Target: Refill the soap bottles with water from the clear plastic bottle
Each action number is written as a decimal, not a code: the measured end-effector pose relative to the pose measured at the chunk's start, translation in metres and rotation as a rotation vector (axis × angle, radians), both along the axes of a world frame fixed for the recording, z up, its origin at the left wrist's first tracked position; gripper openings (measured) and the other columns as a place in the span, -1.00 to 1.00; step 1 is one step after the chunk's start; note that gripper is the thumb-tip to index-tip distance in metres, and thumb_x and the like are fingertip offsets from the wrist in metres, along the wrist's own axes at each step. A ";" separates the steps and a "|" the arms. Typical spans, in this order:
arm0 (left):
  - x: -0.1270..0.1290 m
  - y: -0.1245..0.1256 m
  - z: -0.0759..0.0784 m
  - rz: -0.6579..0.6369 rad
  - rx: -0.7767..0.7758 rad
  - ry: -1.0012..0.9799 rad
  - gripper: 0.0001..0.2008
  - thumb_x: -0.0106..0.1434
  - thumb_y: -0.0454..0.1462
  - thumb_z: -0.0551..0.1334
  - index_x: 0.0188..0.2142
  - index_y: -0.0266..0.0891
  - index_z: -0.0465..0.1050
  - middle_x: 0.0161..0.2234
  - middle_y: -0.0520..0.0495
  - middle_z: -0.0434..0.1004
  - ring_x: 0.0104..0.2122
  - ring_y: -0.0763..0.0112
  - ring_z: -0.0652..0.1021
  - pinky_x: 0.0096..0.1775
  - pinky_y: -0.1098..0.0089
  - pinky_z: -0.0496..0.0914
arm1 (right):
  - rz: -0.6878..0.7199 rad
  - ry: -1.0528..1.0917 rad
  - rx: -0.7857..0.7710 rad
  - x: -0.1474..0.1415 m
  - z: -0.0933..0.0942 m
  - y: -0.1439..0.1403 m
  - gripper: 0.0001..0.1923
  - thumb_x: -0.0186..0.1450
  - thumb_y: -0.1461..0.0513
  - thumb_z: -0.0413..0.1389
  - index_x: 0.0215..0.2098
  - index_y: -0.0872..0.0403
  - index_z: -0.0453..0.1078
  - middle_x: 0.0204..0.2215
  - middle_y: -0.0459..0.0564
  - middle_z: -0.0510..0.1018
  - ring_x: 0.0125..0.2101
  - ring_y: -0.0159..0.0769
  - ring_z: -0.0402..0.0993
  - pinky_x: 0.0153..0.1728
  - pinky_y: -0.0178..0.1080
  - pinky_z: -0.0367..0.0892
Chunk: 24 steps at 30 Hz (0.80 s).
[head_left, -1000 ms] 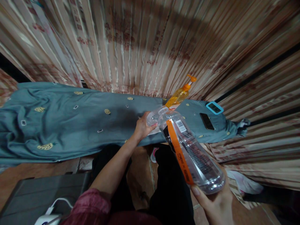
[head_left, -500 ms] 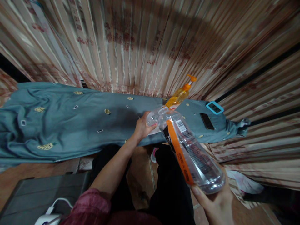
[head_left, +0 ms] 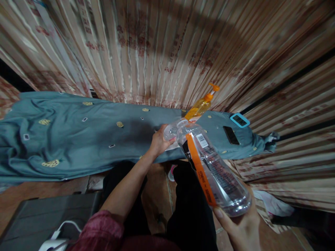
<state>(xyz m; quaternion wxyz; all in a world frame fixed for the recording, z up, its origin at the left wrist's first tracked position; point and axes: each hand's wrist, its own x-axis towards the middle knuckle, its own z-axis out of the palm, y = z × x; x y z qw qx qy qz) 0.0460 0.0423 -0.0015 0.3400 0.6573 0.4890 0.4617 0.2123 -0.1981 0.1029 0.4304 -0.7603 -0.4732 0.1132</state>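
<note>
Bottle [head_left: 213, 167] — base in right hand [head_left: 240, 228], seemingly

Person seen from above. Left arm: a sleeve [head_left: 101, 228] of crimson-pink fabric, pushed up and bunched near the elbow, the forearm bare beyond it. Left hand [head_left: 158, 141] and right hand [head_left: 242, 228]: ungloved, no rings or watch visible. Legs: black trousers [head_left: 190, 209], plain, without visible markings.

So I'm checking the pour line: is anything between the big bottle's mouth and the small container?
Nothing visible: the clear bottle, tilted in the right hand, meets the small container held by the left hand.
</note>
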 end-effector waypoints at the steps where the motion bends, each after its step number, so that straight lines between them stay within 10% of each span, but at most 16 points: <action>1: 0.000 0.000 0.000 0.001 0.005 -0.001 -0.44 0.01 -0.27 0.46 0.01 -0.20 0.41 -0.18 -0.09 0.65 -0.19 0.12 0.66 -0.12 0.20 0.54 | 0.001 -0.002 -0.002 0.001 0.000 0.000 -0.16 0.02 -0.15 0.32 0.11 0.11 0.25 -0.06 0.17 0.51 -0.09 0.05 0.51 -0.08 0.00 0.41; 24: -0.001 -0.003 0.007 -0.003 -0.019 0.025 -0.45 0.03 -0.28 0.44 0.03 -0.21 0.40 -0.15 -0.07 0.65 -0.16 0.14 0.66 -0.09 0.21 0.54 | -0.035 -0.009 -0.017 -0.009 0.006 0.001 -0.19 0.08 -0.15 0.27 0.13 0.11 0.24 -0.06 0.14 0.49 -0.04 0.06 0.46 -0.01 0.02 0.33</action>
